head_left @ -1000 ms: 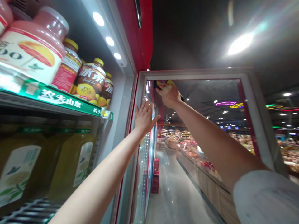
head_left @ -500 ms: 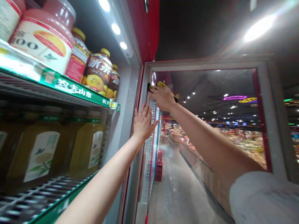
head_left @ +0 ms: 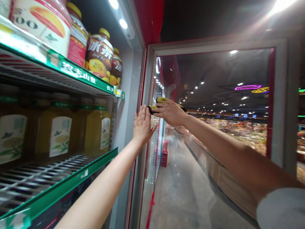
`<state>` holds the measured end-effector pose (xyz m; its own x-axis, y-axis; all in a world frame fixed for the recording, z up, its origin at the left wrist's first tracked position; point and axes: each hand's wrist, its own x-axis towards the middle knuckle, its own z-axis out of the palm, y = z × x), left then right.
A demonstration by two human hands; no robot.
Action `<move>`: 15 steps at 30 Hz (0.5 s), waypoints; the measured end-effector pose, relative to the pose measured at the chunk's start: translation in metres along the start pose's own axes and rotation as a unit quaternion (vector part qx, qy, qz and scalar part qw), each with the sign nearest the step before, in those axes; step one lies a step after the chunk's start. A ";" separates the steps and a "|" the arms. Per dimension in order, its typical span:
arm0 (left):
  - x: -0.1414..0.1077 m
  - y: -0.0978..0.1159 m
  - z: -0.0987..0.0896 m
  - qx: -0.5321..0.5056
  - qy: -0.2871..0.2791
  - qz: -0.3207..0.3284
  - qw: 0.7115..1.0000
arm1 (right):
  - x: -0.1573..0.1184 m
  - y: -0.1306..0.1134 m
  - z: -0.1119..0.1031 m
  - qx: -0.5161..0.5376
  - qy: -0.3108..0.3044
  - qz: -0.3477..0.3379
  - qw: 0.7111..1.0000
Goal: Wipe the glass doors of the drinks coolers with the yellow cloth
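My right hand grips a yellow and black folded cloth and presses it to the glass of an open cooler door, near the door's hinge-side edge. The palm hides part of the cloth. Just left of it, my left hand lies flat on the grey door frame, fingers stretched out, holding nothing. Its fingertips are close to the cloth's black end.
To the left, cooler shelves hold iced tea bottles above and yellowish drink bottles below. A green shelf strip runs along the edge. Through the glass show an aisle floor, red boxes and a wood-sided display counter.
My right hand has moved down the glass with the cloth, and my left hand sits slightly lower on the frame. The view has tilted downward.
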<state>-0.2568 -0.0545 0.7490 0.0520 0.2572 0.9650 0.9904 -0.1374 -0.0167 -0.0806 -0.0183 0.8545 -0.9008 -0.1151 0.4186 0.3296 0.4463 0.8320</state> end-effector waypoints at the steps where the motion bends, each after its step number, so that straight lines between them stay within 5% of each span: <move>1: -0.005 0.000 -0.001 0.002 -0.003 0.002 1.000 | -0.009 -0.009 0.003 0.008 -0.002 0.001 1.000; 5: -0.020 0.000 -0.005 0.016 -0.022 0.037 0.999 | -0.058 -0.035 0.004 0.041 0.007 -0.042 0.998; 8: -0.025 0.001 -0.008 0.024 -0.036 0.081 0.996 | -0.084 -0.030 -0.005 0.053 0.011 -0.044 0.998; 12: -0.024 0.000 -0.008 0.024 -0.042 0.063 0.997 | -0.070 -0.014 -0.014 0.044 0.034 0.103 0.993; 15: -0.025 -0.002 -0.009 0.017 -0.039 0.034 0.999 | -0.043 -0.026 -0.007 0.030 0.038 0.192 0.980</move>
<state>-0.2611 -0.0692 0.7269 0.1270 0.3218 0.9382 0.9880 -0.1249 -0.0910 -0.0486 -0.0313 0.8181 -0.6895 0.0059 0.7243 0.6206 0.5205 0.5865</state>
